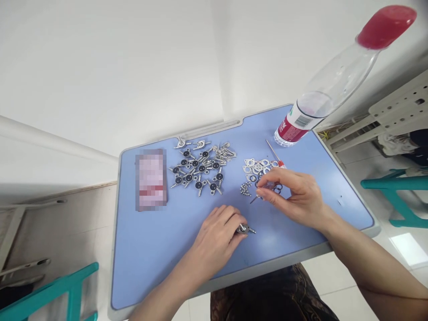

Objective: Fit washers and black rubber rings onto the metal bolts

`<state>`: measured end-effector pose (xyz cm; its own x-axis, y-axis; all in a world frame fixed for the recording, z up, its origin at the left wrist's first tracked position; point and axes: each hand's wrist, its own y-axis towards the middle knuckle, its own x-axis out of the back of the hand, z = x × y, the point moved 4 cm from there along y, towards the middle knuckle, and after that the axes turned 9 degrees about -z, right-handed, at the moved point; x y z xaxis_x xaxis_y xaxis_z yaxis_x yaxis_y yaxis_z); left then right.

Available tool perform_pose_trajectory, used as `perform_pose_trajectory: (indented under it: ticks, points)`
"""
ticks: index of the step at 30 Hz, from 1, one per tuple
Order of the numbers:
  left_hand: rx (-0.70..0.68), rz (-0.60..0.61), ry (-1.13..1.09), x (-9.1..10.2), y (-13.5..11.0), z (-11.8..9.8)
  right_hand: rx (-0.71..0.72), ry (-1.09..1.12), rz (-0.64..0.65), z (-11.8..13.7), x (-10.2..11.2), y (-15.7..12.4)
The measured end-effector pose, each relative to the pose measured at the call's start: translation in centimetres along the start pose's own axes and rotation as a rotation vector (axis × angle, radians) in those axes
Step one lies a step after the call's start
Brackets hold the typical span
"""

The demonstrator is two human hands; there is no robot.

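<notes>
My left hand [217, 236] rests on the blue desk top [150, 249] with its fingers curled round a small metal fitting [245, 229] that pokes out at the fingertips. My right hand [294, 196] is pinched on a thin tool [256, 198] whose tip points down-left, just beside a heap of tiny silver screws [245, 188] and black rings [277, 188]. A pile of flat metal gaskets [256, 166] lies just beyond my right fingers. A larger pile of silver winged fittings with black centres [200, 169] lies further left.
A clear plastic bottle [321, 98] with a red cap stands at the desk's far right corner. A red-handled screwdriver [276, 156] lies near it. A blurred rectangular object [151, 179] lies at the left. Teal chair frames stand at the lower left [67, 290] and at the right [394, 191].
</notes>
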<state>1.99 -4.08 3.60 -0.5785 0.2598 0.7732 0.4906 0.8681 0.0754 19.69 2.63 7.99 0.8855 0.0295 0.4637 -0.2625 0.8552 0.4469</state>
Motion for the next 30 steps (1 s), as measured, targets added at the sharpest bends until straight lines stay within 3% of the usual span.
perform_pose_trajectory:
  ticks: [9, 17, 30]
  points:
    - [0.017, -0.013, -0.015, 0.3, 0.0, -0.2, -0.046, 0.334, 0.224, 0.9, -0.4, -0.5]
    - [-0.032, -0.023, 0.035, 0.3, -0.2, -0.3, 0.030, 0.232, 0.287, 1.1, -1.3, -0.7]
    - [-0.109, -0.040, 0.108, 0.3, -0.4, -0.7, 0.053, 0.158, 0.256, 1.0, -0.6, -0.3]
